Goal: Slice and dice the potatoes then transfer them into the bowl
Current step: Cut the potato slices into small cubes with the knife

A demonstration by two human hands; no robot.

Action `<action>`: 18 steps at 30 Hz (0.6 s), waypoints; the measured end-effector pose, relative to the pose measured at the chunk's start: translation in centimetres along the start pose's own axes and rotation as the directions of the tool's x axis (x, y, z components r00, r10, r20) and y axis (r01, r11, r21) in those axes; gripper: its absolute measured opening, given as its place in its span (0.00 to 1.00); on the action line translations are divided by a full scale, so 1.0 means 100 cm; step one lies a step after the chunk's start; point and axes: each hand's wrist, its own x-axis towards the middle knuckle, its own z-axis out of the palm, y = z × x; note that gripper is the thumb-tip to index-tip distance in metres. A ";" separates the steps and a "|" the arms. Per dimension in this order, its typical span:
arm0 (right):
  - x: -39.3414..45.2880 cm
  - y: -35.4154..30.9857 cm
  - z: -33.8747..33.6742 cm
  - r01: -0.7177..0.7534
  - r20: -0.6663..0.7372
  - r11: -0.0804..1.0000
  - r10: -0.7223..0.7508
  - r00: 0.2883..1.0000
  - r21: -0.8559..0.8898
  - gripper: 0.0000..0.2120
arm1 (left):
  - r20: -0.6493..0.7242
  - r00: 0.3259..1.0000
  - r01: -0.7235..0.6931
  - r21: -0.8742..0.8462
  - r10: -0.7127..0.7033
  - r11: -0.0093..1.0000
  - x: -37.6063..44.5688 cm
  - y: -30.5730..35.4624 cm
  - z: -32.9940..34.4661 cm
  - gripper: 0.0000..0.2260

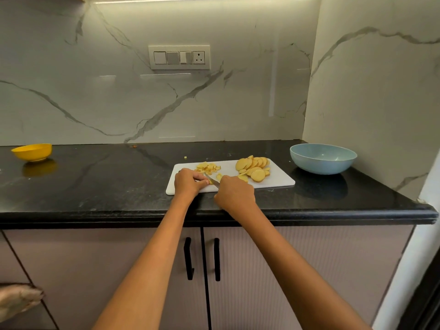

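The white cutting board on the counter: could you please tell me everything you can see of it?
The cutting board is a white rounded rectangle, plastic by its look, lying flat on the black counter near the front edge. Round potato slices are heaped toward its right, diced pieces toward its left. The left hand rests on it; the right hand holds a knife over it.

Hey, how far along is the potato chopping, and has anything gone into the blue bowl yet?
Partly done. A small diced pile and a heap of round slices lie on the cutting board. The right hand holds the knife, the left hand steadies a piece. Most slices are undiced, and the blue bowl looks empty.
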 end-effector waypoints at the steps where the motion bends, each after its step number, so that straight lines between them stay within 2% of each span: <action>1: -0.001 0.000 0.000 0.005 0.005 1.000 -0.005 1.000 -0.010 0.13 | -0.006 1.000 0.001 -0.004 -0.001 1.000 0.000 0.000 0.000 0.08; 11: 0.000 0.002 0.010 0.111 -0.063 0.968 -0.128 0.990 -0.227 0.12 | -0.002 1.000 -0.013 -0.001 0.013 1.000 -0.004 0.001 0.000 0.08; 13: 0.002 0.005 0.015 0.100 -0.085 0.972 -0.120 0.989 -0.214 0.12 | -0.008 1.000 -0.020 0.001 0.020 1.000 -0.004 0.001 0.001 0.07; 18: 0.000 0.021 0.024 0.003 -0.196 1.000 -0.008 0.981 -0.025 0.11 | -0.024 0.998 -0.058 0.014 0.058 0.998 -0.002 -0.001 0.001 0.07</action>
